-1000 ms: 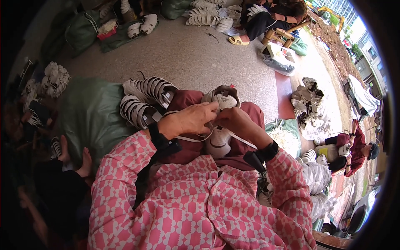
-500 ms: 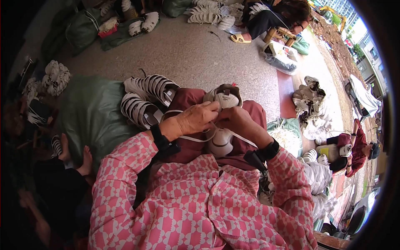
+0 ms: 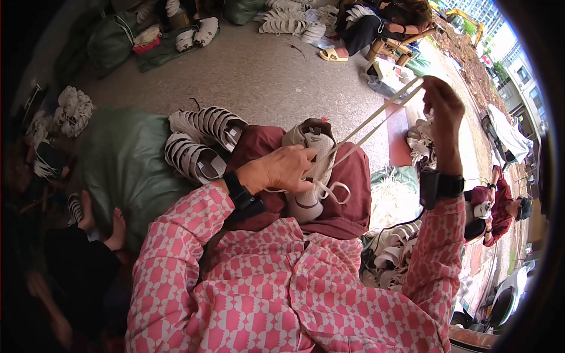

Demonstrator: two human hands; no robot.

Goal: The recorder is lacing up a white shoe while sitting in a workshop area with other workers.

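Observation:
A beige shoe (image 3: pixel 305 206) rests on my lap, with its toe toward me. My left hand (image 3: pixel 281 169) is closed over the shoe's tongue and lacing area, its fingertips partly hidden. Raised well off to the right, my right hand (image 3: pixel 442 106) pinches a pale shoelace (image 3: pixel 376 120). Two strands of the lace run taut from the shoe up to these fingers. A slack lace loop (image 3: pixel 340 193) lies over the shoe's right side, against my maroon-covered thigh.
A green sack (image 3: pixel 123 159) stands on the left, with stacked striped shoe uppers (image 3: pixel 203 138) on its right edge. Bundled laces (image 3: pixel 395 194) and more uppers (image 3: pixel 391 250) lie at my right. Other people sit nearby, one on a bamboo stool (image 3: pixel 391 52).
My right hand has moved from the shoe up and far to the right, drawing the lace out taut. My left hand has stayed on the shoe, shifting slightly.

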